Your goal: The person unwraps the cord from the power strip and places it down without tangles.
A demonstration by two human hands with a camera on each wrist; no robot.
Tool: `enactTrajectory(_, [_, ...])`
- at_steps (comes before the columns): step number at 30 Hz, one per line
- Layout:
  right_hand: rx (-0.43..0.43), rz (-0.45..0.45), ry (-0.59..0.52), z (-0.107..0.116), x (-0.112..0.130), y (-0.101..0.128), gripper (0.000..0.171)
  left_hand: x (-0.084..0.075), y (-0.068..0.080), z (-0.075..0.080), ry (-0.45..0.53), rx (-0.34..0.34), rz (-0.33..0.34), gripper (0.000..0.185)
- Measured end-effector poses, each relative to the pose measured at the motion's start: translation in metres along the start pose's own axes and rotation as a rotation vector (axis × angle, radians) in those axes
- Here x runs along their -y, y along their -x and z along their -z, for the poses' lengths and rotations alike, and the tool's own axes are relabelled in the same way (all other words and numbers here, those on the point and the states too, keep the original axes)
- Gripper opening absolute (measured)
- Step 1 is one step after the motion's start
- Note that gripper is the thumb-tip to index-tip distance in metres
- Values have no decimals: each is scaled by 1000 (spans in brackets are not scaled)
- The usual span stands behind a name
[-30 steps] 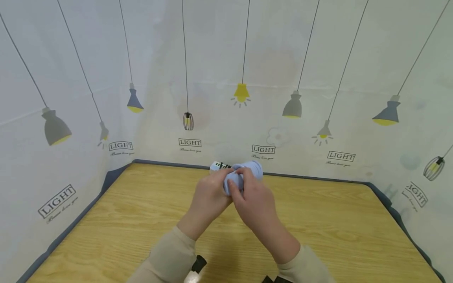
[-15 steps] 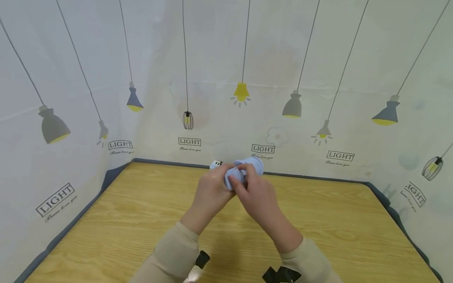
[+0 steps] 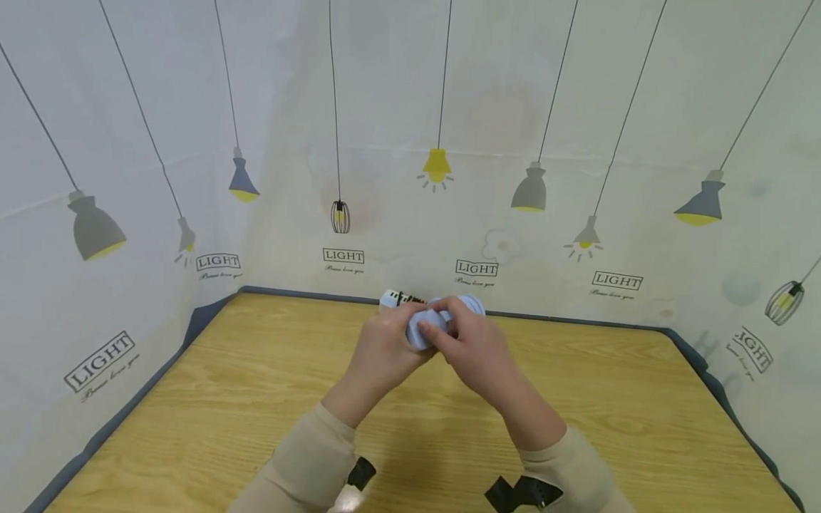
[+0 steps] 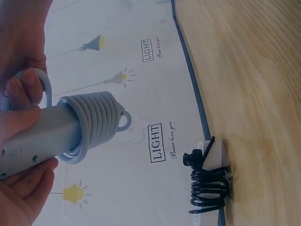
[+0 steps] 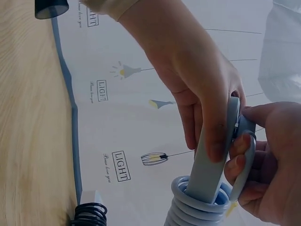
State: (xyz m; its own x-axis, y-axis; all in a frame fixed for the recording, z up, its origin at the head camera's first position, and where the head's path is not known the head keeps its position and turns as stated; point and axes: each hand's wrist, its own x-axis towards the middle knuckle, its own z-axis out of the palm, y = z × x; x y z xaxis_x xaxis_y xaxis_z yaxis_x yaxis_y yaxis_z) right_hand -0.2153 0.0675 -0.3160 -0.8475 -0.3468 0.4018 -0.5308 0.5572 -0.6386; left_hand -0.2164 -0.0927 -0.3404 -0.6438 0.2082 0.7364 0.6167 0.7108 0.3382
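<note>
I see a makeshift recording booth rather than a lived-in room: a wood-grain table (image 3: 224, 399) is hemmed on three sides by a hanging fabric backdrop (image 3: 410, 107) printed with pendant lamps and "LIGHT" labels, and a grey-blue strip (image 3: 577, 322) runs along the table's far edge.

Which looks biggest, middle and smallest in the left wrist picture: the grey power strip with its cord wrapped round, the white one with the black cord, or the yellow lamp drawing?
1. Grey power strip wound with grey cord, though it is nearest the camera.
2. White power strip with black cord.
3. Yellow lamp drawing.
</note>
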Motion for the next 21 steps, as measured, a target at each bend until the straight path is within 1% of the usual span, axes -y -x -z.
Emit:
enactTrajectory(2, [14,-21,-28,1,0,0,32,-1,0,1,2,-2,0,42])
enactTrajectory(4, [11,-41,-62,0,1,0,32,-2,0,2,6,-6,8,41])
enactTrajectory(7, [-17,-56,-122,-3,3,1,34,-4,0,4,20,-23,28,39])
enactTrajectory(9, [-45,-48,-156,-7,5,1,34,-4,0,6,28,-34,44,40])
enactTrajectory(11, [-66,-39,-193,-10,5,1,33,-4,0,7,19,-44,43,39])
enactTrajectory(15, [-67,-18,-240,-14,6,1,29,-1,1,9,-7,-43,16,36])
enactTrajectory(18, [-28,-22,-255,-12,5,1,29,1,1,11,-17,-36,-13,36])
enactTrajectory(21, [7,-47,-251,-8,7,0,30,1,2,12,-25,-31,-38,38])
